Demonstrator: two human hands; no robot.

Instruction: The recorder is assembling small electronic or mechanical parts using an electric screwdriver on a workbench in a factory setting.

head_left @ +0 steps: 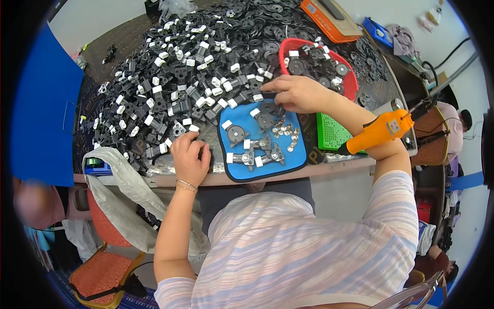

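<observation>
My left hand (190, 158) rests at the table's front edge, its fingers loosely bent and apart. Its fingertips are close to a white-capped black plastic part (193, 128) on the near side of a large heap. My right hand (302, 95) reaches over the far edge of a blue mat (290, 160), fingers apart, tips beside black parts (256, 87) in the heap; no held part shows. On the mat lie several white-capped parts, two with round black discs (235, 134), (265, 120). Small shiny metal pieces (282, 129) are scattered at the mat's right side.
An orange electric screwdriver (383, 131) hangs over my right forearm. Behind that arm stands a red basket (351, 82) of parts, with a green perforated tray (329, 135) nearer. Black discs (262, 20) pile up at the back. A grey cloth (121, 190) drapes over the left front edge.
</observation>
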